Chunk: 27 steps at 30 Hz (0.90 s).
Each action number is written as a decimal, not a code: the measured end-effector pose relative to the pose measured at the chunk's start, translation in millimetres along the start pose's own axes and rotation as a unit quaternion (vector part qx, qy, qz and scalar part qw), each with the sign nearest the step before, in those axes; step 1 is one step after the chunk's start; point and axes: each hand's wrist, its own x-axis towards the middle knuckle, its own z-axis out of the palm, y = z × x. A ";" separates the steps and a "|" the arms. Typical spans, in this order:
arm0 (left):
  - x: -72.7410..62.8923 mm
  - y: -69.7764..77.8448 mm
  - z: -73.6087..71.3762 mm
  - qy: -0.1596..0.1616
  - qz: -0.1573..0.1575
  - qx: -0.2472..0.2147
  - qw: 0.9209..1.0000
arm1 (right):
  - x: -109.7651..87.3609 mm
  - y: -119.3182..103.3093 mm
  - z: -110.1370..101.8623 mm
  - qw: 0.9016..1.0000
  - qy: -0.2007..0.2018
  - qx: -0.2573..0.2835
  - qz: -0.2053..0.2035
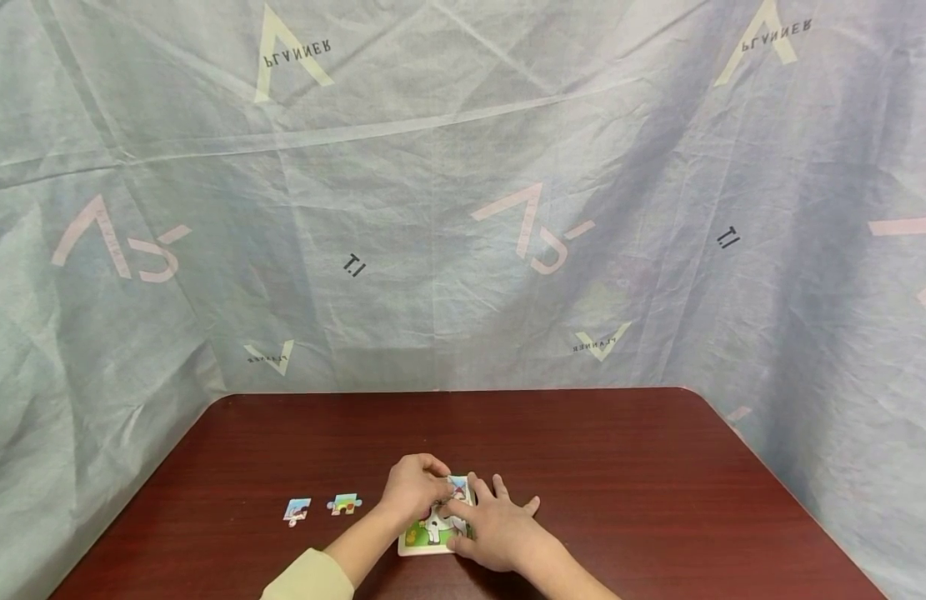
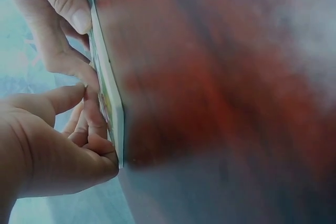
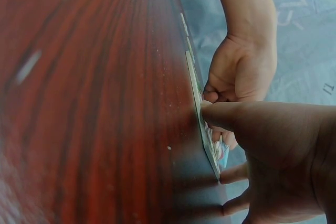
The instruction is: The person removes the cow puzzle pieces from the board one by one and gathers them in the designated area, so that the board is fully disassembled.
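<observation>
A jigsaw board [image 1: 413,550] with a pale frame lies flat on the table; its picture shows a white animal on green grass. My left hand [image 1: 417,492] is over the board's upper left, its curled fingers and thumb pinching a puzzle piece [image 3: 223,153] that they mostly hide. My right hand [image 1: 500,529] rests at the board's right side with its fingers spread. In the right wrist view its thumb [image 3: 220,114] touches the frame. Two loose puzzle pieces, one with a pinkish figure [image 1: 297,511] and one yellow and blue [image 1: 346,504], lie left of the board.
The dark red wooden table [image 1: 620,467] extends on every side of the board. Grey printed cloth [image 1: 432,317] hangs behind the table and along both sides.
</observation>
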 end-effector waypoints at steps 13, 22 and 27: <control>-4.3 -6.3 -8.1 -0.001 0.012 -0.026 1.000 | -1.6 0.0 -0.7 1.000 0.006 0.001 -0.004; -6.0 -12.9 -19.6 0.010 0.017 -0.015 1.000 | -1.0 0.4 -0.8 1.000 0.003 -0.001 -0.004; -7.4 -16.9 -27.4 0.020 0.022 -0.009 1.000 | -2.3 -0.5 -1.7 1.000 0.008 -0.002 -0.008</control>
